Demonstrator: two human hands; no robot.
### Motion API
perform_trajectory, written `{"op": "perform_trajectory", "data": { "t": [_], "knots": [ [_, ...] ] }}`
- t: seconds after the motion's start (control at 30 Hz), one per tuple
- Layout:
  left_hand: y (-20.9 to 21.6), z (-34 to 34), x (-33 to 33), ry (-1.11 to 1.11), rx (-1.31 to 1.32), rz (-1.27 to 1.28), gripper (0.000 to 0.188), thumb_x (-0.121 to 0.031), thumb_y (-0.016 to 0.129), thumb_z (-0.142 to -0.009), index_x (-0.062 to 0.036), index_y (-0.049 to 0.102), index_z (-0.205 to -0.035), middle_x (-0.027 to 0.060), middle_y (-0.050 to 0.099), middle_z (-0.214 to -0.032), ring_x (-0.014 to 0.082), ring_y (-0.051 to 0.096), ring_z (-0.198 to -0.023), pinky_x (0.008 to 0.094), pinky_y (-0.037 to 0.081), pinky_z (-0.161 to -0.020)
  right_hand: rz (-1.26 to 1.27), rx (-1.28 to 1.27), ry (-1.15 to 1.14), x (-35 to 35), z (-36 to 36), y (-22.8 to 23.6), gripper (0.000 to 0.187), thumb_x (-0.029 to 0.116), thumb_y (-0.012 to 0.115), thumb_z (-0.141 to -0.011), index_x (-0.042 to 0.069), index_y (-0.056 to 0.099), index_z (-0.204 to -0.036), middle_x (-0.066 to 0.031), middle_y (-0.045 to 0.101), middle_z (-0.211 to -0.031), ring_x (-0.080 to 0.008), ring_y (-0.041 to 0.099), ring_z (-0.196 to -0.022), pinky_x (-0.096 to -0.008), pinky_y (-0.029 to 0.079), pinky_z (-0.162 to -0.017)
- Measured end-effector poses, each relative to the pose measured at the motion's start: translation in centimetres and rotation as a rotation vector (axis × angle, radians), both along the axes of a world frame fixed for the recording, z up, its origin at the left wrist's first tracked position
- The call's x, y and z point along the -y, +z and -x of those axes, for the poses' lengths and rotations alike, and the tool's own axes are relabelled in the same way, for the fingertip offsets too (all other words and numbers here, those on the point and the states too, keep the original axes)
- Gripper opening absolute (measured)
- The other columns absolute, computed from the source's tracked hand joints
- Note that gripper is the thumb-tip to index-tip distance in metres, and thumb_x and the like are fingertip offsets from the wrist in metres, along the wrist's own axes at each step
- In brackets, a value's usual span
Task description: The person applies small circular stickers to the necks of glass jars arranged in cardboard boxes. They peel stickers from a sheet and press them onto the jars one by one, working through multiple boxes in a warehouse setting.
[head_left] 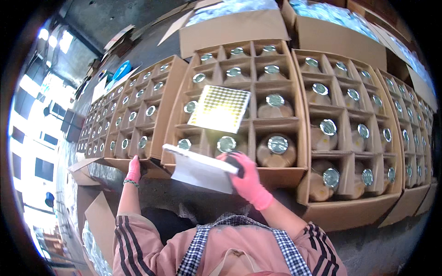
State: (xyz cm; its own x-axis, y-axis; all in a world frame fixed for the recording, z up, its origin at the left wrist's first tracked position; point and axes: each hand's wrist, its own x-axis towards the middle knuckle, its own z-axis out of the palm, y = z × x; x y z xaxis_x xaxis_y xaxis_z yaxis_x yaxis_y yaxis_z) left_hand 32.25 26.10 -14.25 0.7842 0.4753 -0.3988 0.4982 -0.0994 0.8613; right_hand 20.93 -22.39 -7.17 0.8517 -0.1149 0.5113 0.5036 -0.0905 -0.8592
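Observation:
My right hand [246, 180], in a pink glove with dark patches, is closed round one end of a white stack of sheets [202, 171]. The stack hangs tilted over the near edge of the middle carton [239, 172]. Just beyond it, a sheet of small round yellowish stickers [220, 108] lies across the dividers and hides some bottles. At the near edge of the left carton [159, 112] is my left hand [133, 172], also gloved in pink, its thumb side up; most of its fingers are hidden. Clear glass bottles [277, 144] stand in the divided cells, round mouths upward.
More divided cartons of bottles [350, 202] continue to the right, and others reach back on the left. Behind the row stand open cartons [235, 34] heaped with bluish clear plastic. An open flap [99, 221] rises at the lower left. A blue object [122, 70] lies farther off.

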Motion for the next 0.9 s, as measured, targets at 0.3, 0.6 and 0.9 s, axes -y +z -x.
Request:
{"op": "perform_trajectory", "data": {
  "t": [0.3, 0.6, 0.9],
  "knots": [
    [11.8, 1.0, 6.5, -0.699, 0.23, -1.443, 0.042, -0.04, 0.05, -0.081, 0.0011, 0.056, -0.088, 0.0176, 0.061, -0.076, 0.0318, 0.059, -0.068, 0.0396, 0.048, -0.06, -0.555, -0.346, -0.605, -0.2, -2.9, -2.3, 0.033, 0.022, 0.063, -0.079, 0.0, 0.055, -0.101, -0.0054, 0.056, -0.09, -0.0142, 0.052, -0.08, -0.0289, 0.043, -0.071],
    [8.8, -1.7, 13.7, -1.262, 1.007, -0.787, 0.051, -0.032, 0.065, -0.069, -0.003, 0.05, -0.107, 0.0176, 0.045, -0.117, 0.0353, 0.037, -0.115, 0.0435, 0.034, -0.094, -0.469, -0.159, -0.709, -3.6, -4.6, -2.3, 0.04, 0.029, 0.058, -0.082, -0.002, 0.052, -0.108, -0.0081, 0.054, -0.103, -0.0186, 0.054, -0.086, -0.0323, 0.046, -0.075],
    [6.3, -2.9, 11.7, -1.414, 0.874, -0.645, 0.056, -0.04, 0.062, -0.071, -0.0043, 0.048, -0.112, 0.0235, 0.031, -0.13, 0.0449, 0.029, -0.118, 0.0507, 0.03, -0.094, -0.274, -0.27, -0.991, -3.7, -4.7, -1.9, 0.042, 0.024, 0.062, -0.08, -0.001, 0.05, -0.112, -0.0072, 0.054, -0.105, -0.0193, 0.052, -0.094, -0.0322, 0.042, -0.082]
  ]
}}
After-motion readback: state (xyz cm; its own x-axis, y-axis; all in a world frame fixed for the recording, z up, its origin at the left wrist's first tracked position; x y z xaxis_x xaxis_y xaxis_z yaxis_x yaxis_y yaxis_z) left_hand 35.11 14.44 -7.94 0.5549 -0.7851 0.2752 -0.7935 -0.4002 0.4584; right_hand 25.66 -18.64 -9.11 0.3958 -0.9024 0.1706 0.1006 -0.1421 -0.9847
